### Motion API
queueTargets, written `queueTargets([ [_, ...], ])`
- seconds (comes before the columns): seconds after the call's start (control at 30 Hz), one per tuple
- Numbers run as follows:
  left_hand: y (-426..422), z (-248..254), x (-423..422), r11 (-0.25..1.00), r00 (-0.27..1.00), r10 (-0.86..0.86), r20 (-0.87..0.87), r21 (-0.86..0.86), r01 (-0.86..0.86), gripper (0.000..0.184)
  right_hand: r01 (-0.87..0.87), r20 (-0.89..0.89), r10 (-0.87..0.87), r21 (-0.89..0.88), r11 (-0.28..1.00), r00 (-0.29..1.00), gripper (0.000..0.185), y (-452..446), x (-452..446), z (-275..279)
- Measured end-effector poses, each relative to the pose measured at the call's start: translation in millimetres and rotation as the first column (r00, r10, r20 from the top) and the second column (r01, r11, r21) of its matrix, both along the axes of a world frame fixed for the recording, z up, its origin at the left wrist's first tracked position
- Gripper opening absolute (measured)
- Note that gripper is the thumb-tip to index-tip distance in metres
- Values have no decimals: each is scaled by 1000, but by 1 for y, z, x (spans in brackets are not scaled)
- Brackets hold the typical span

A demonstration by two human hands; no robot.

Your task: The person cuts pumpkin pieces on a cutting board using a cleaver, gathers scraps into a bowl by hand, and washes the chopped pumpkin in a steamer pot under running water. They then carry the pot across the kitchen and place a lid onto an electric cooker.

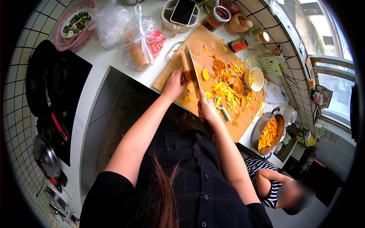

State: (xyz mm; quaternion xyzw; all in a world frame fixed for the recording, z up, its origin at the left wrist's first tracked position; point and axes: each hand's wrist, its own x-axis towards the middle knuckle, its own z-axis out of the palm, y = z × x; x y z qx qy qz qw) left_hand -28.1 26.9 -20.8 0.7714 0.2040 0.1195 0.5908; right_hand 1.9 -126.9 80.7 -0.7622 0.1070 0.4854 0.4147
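My right hand point(207, 110) is wrapped round the handle of a kitchen knife point(193, 68), its long blade pointing away across a wooden cutting board point(199, 38). Beside the blade, on its left, my left hand point(175, 84) curls with closed fingers against an orange pumpkin piece point(188, 75), partly hidden by fingers and blade. Peelings and scraps of pumpkin point(230, 83) are strewn over the right half of the board. A green-handled peeler point(224, 113) lies just right of my right hand. A cream bowl point(258, 80) with some orange bits sits at the board's right edge.
A steel pot point(280, 127) holds pumpkin cubes point(268, 133) at right. Jars point(216, 19), a bottle point(245, 42) and a phone point(183, 11) on a container line the back. Plastic bags point(140, 41) stand left, beyond a black cooktop point(78, 72). A person in stripes point(262, 171) is lower right.
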Motion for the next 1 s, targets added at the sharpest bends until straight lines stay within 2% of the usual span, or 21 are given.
queueTargets([
  [0.1, 1, -4, 1, 974, 997, 16, 77, 223, -33, 34, -31, 20, 32, -50, 998, 999, 66, 4, 9, -16],
  [0.13, 0, -4, 1, 988, 999, 4, 40, 152, -10, 34, -39, 28, 41, -70, 997, 999, 68, 4, 11, -21],
  [0.2, 0, -1, 1, 999, 999, -31, -26, 13, 31, 34, -135, 223, 161, -130, 982, 961, 72, -6, 5, -50],
  [0.27, -2, -5, -2, 998, 1000, -29, -8, 54, 29, 35, -181, 303, 215, -138, 974, 928, 76, -5, -1, -58],
  [0.33, -3, -8, 0, 995, 1000, -25, 7, 93, 24, 36, -165, 254, 186, -103, 981, 949, 71, -3, -1, -52],
  [0.4, -4, -9, -1, 992, 1000, -16, 1, 122, 16, 38, -82, 101, 82, 0, 997, 992, 65, -6, 4, -38],
  [0.43, -5, -2, -1, 972, 1000, 2, 5, 235, -3, 39, -36, 19, 35, 50, 998, 999, 62, -6, 7, -27],
  [0.47, -5, 2, 0, 966, 1000, -5, 8, 260, 3, 38, 20, -21, -18, 106, 994, 1000, 56, -5, 7, -13],
  [0.53, -8, 6, 1, 952, 1000, -21, 8, 306, 17, 38, 20, 2, -20, 104, 994, 1000, 56, -10, 4, 5],
  [0.57, -11, 9, 1, 938, 999, -19, -47, 344, 34, 41, 47, -10, -46, 143, 989, 999, 55, -16, 1, 12],
  [0.63, -5, 0, 6, 969, 979, -67, -191, 222, 110, 47, 105, -38, -99, 216, 971, 994, 54, -33, -4, 24],
  [0.7, -4, -1, 10, 975, 946, -113, -303, 150, 165, 58, 89, 39, -99, 215, 973, 994, 54, -44, -7, 39],
  [0.83, -20, 22, 16, 891, 986, 18, -167, 450, 60, 78, 24, 212, -74, 228, 973, 974, 50, -80, -5, 50],
  [0.87, -25, 28, 19, 907, 966, 25, -259, 412, 87, 87, 2, 272, -63, 220, 975, 960, 49, -91, -4, 51],
  [0.9, -30, 25, 23, 871, 952, 50, -303, 480, 107, 93, 18, 304, -77, 191, 981, 950, 48, -100, -5, 59],
  [0.93, -34, 32, 28, 861, 910, 35, -412, 475, 182, 93, 39, 336, -92, 163, 986, 937, 47, -109, -6, 67],
  [1.0, -45, 31, 38, 833, 852, 48, -521, 492, 254, 89, 39, 402, -64, 70, 997, 913, 47, -132, -8, 77],
])
